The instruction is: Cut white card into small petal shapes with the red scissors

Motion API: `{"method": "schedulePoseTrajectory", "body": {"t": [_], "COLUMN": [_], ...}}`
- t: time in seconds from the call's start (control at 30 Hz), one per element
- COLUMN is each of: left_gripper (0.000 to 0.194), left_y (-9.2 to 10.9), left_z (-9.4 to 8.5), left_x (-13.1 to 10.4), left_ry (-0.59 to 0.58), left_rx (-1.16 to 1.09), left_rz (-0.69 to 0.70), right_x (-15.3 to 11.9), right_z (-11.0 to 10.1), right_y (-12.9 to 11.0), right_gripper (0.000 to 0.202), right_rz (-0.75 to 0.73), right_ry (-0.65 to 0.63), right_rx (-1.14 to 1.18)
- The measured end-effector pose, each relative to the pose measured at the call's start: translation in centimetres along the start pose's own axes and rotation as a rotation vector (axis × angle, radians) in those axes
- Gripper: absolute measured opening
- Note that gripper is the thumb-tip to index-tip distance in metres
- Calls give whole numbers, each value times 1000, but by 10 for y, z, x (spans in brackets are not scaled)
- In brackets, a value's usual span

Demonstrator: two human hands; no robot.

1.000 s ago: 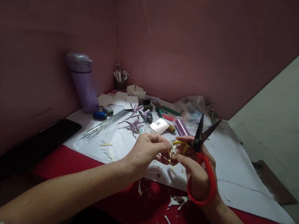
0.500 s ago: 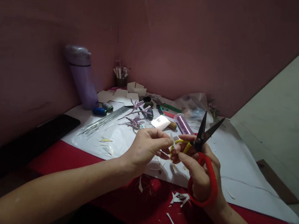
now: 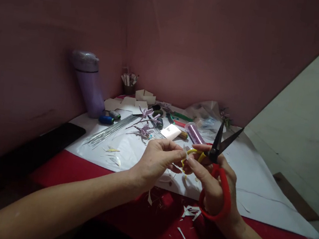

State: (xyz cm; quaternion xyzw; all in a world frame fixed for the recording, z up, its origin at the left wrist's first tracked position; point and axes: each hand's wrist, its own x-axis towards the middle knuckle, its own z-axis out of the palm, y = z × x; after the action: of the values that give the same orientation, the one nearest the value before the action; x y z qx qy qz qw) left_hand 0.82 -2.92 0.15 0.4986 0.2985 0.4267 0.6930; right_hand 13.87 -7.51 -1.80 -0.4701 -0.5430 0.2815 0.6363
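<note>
My left hand (image 3: 155,161) is closed in a pinch on a small whitish piece (image 3: 186,149), possibly cut paper, mostly covered by the fingertips. A pair of scissors (image 3: 227,197) with red and yellow handles hangs in my right hand (image 3: 216,182). Its dark blades stand apart and point up and away from me. The thumb and fingertips of the right hand also reach the small piece, close against the left fingertips. Below the hands, white paper scraps (image 3: 192,212) lie on the red cloth (image 3: 140,219).
A white sheet (image 3: 256,187) covers the table. On it lie purple wire-stemmed flowers (image 3: 144,130), a bundle of thin wires (image 3: 111,130), thread spools (image 3: 106,120), a glitter tube (image 3: 194,133) and a clear bag (image 3: 204,111). A purple bottle (image 3: 89,86) leans at the left wall.
The right thumb tip has moved slightly left and up, closer to the left fingertips. Less of the small whitish piece shows. The scissors have tilted a little to the right.
</note>
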Motion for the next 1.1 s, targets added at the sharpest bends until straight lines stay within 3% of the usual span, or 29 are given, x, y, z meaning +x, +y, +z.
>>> {"method": "schedulePoseTrajectory", "body": {"t": [0.37,0.77,0.93,1.1], "left_gripper": [19,24,19,18], "left_y": [-8,-9,-7,-7], "left_z": [2,-3,-4,-4], "left_x": [-2,-1,0,1], "left_ry": [28,-43,-10,33], "left_rx": [-24,1,19,-19], "left_rz": [15,23,13,6], "right_x": [-1,-2,-5,-4], "right_z": [3,-2,0,1], "right_y": [2,-2,-3,0], "right_gripper": [29,28,24,27], "right_rz": [-32,-74,-37,-100], "right_ry": [101,38,6,41], "right_rx": [2,-145,-169,-218]}}
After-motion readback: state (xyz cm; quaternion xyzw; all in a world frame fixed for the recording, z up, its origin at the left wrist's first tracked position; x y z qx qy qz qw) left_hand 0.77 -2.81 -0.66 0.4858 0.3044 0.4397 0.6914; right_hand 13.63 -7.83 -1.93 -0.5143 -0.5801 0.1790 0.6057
